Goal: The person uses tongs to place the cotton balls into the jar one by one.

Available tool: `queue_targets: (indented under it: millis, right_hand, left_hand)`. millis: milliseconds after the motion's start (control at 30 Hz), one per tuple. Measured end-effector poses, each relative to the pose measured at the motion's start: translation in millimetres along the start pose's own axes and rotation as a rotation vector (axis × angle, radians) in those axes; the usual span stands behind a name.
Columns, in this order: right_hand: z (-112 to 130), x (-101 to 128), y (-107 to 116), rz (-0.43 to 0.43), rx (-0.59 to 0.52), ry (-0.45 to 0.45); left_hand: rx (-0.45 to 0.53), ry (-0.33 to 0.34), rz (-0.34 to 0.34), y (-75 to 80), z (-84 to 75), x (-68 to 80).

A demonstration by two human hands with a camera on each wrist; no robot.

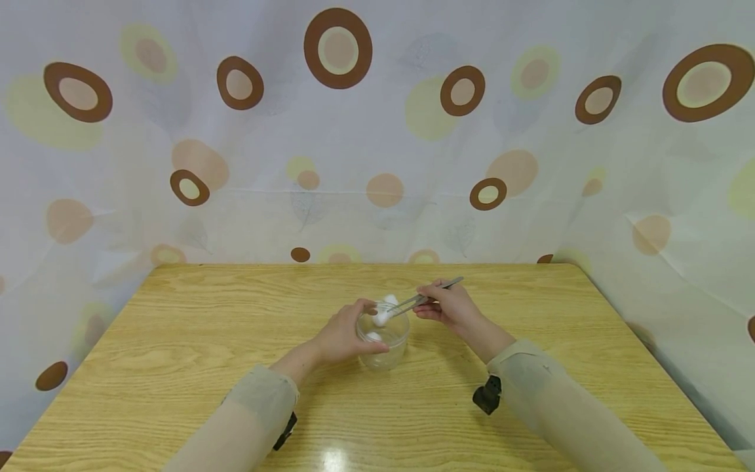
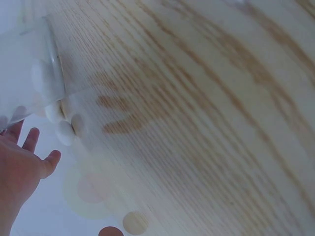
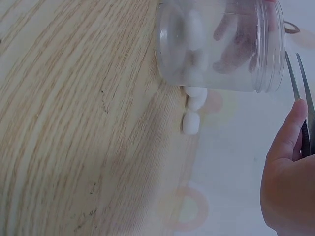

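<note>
A clear plastic jar stands on the wooden table, its mouth up. My left hand grips it around the left side, thumb toward the front. My right hand holds metal tweezers, their tips over the jar's mouth. In the right wrist view the tweezer prongs stand apart with nothing between them. White cotton balls show through the jar wall, one cotton ball low inside. Behind the jar, more cotton balls lie on the table.
The wooden table reaches back to a patterned curtain that also hangs along both sides. A black wrist camera is strapped at the right sleeve, and another wrist camera shows at the left.
</note>
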State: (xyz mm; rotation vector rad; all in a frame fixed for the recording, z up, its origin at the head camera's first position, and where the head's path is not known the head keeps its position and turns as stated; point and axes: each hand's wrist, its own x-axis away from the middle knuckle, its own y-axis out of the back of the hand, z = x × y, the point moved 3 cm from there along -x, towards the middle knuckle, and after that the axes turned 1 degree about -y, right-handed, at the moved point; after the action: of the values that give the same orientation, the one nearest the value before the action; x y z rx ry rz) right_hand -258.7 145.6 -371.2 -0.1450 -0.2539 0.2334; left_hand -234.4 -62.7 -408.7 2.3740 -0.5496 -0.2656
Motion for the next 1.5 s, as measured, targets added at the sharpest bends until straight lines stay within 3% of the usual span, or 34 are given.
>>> queue_targets:
  millis: [300,633,967,1300,1500]
  right_hand:
    - [3.3,0.6,5.6,0.062,-0.032,0.111]
    - [10.6,-4.0,9.8,-0.059,-0.097,0.025]
    - [0.9,-16.4,24.9,-0.184,-0.095,0.016]
    - [-13.6,-41.3,29.8,-0.278,0.075,0.041]
    - [-15.0,-46.3,25.1,-0.303,0.081,0.045]
  left_hand:
    - [0.005,-0.004,0.007,-0.7,1.6,-1.0]
    - [0.013,-0.014,0.003,0.4,2.3,-0.3]
    - [0.002,-0.029,0.01,0.0,4.4,-0.7]
    - [0.018,-0.032,0.022,0.9,3.3,0.8]
    - [0.019,-0.007,0.021,1.3,3.4,1.1]
